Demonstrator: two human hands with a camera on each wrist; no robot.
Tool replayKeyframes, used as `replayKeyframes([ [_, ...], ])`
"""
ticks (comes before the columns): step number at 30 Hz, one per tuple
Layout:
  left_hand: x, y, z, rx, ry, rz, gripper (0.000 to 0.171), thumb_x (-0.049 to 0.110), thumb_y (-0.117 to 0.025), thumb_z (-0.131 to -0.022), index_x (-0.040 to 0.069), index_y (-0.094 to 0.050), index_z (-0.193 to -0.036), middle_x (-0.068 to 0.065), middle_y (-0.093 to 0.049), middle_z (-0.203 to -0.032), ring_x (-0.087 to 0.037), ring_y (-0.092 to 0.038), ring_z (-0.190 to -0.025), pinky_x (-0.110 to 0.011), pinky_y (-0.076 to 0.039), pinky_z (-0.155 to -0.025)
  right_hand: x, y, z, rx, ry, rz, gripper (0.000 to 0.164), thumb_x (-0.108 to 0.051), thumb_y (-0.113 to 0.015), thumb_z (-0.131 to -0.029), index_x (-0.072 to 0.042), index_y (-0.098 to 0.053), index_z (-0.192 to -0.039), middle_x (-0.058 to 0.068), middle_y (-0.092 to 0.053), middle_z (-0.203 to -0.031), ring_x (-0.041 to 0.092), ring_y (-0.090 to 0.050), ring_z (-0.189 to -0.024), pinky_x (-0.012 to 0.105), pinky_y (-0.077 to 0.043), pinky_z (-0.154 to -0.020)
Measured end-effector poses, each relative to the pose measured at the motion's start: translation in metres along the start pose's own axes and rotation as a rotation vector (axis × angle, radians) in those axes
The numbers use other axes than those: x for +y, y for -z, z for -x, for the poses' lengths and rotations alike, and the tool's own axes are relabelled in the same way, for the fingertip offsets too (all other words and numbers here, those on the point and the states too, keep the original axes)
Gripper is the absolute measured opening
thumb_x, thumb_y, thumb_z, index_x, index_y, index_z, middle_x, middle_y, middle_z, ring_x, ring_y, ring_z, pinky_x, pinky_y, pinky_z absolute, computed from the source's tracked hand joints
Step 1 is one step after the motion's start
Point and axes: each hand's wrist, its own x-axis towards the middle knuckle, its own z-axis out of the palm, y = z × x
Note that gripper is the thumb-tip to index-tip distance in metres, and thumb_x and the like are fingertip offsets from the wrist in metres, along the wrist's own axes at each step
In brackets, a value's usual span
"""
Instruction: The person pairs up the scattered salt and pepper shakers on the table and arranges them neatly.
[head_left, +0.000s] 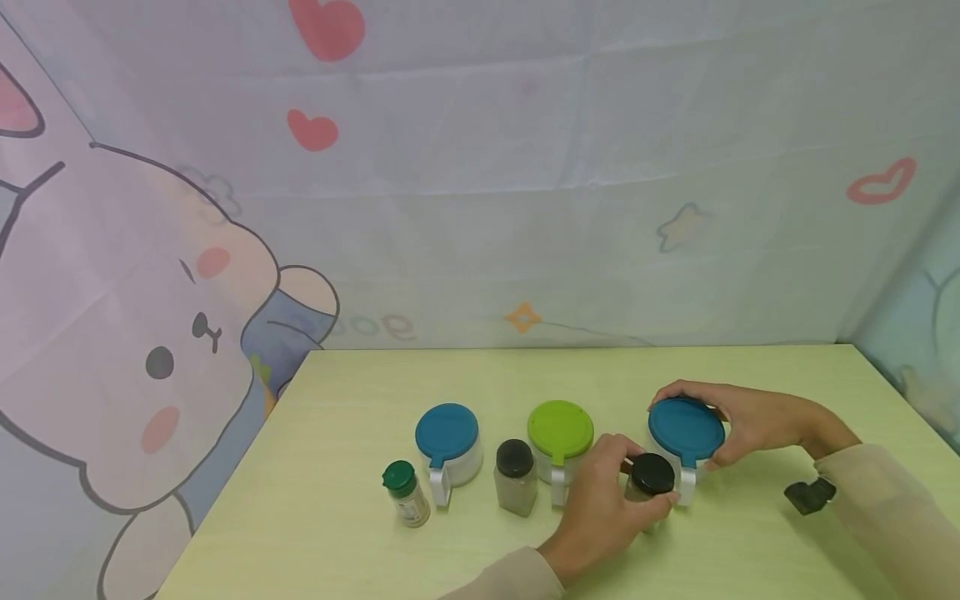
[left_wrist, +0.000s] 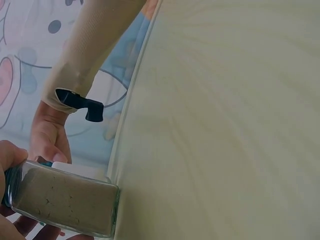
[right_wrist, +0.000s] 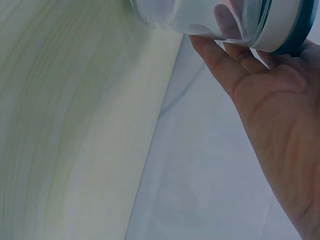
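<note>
In the head view my left hand [head_left: 606, 500] grips a square glass spice jar with a black lid [head_left: 652, 473]. The left wrist view shows this jar [left_wrist: 65, 200] filled with greyish-brown powder, fingers on both its sides. To its right, my right hand [head_left: 750, 421] curls round a clear jar with a blue lid [head_left: 686, 429] and a white handle. In the right wrist view, that clear jar [right_wrist: 200, 17] has fingers behind and under it. The spice jar stands close in front of the blue-lidded jar; its base is partly covered by my left hand.
Left of my hands stand a green-lidded jar [head_left: 560, 429], another black-lidded spice jar [head_left: 516, 479], a second blue-lidded jar [head_left: 448, 437] and a small shaker with a dark green cap [head_left: 407, 496]. The pale table [head_left: 322, 450] ends at a cartoon-printed cloth [head_left: 480, 208].
</note>
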Motion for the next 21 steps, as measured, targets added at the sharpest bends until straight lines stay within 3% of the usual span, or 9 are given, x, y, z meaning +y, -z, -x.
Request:
replayKeyframes([
  [15,0.000,-0.001,0.000,0.004,0.003,-0.017,0.037,0.035,-0.084,-0.084,0.021,-0.056,-0.104,0.010,-0.057,-0.103,0.002,-0.055,-0.096,-0.012,-0.047,-0.083,0.004,-0.002,-0.001,-0.006,-0.031,-0.003,0.079,-0.019,-0.085,-0.079,-0.020,-0.043,-0.147,0.002,-0.051,-0.140,0.019,-0.055,-0.117,0.032,-0.051,-0.092],
  [21,0.001,-0.002,0.000,0.001,0.057,0.002,0.041,0.038,-0.084,-0.084,0.021,-0.057,-0.110,0.011,-0.056,-0.106,0.002,-0.055,-0.098,-0.014,-0.048,-0.083,0.010,-0.001,0.000,-0.032,-0.019,-0.081,0.083,-0.015,-0.083,-0.081,-0.017,-0.039,-0.151,0.007,-0.046,-0.145,0.021,-0.054,-0.120,0.032,-0.050,-0.093],
])
